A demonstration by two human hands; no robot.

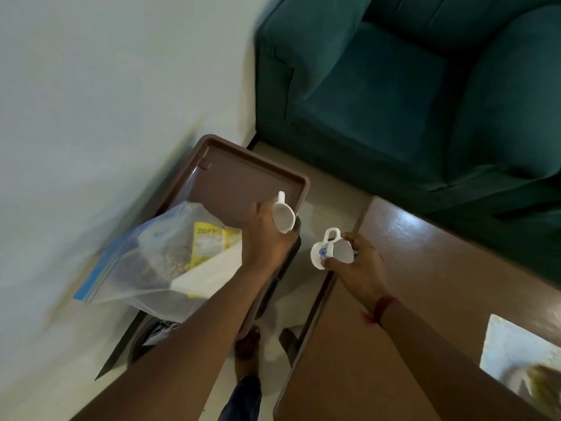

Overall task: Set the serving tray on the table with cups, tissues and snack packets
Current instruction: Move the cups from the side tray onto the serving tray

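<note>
Brown serving tray (243,174): rectangular, raised rim, far half bare. Clear plastic bag (151,262) lies on near half, overhanging left edge; inside, yellow-labelled snack packet (212,241), grainy brown contents, white flat item, blue strip at bag's edge. Left hand (267,238) clamped on white cup (283,215), handle pointing up, over tray's right edge. Right hand (355,265) clamped on second white cup (332,249), blue floral mark on side, between tray and glossy brown counter (425,268). Green sofa (409,86) beyond counter's far edge.
</note>
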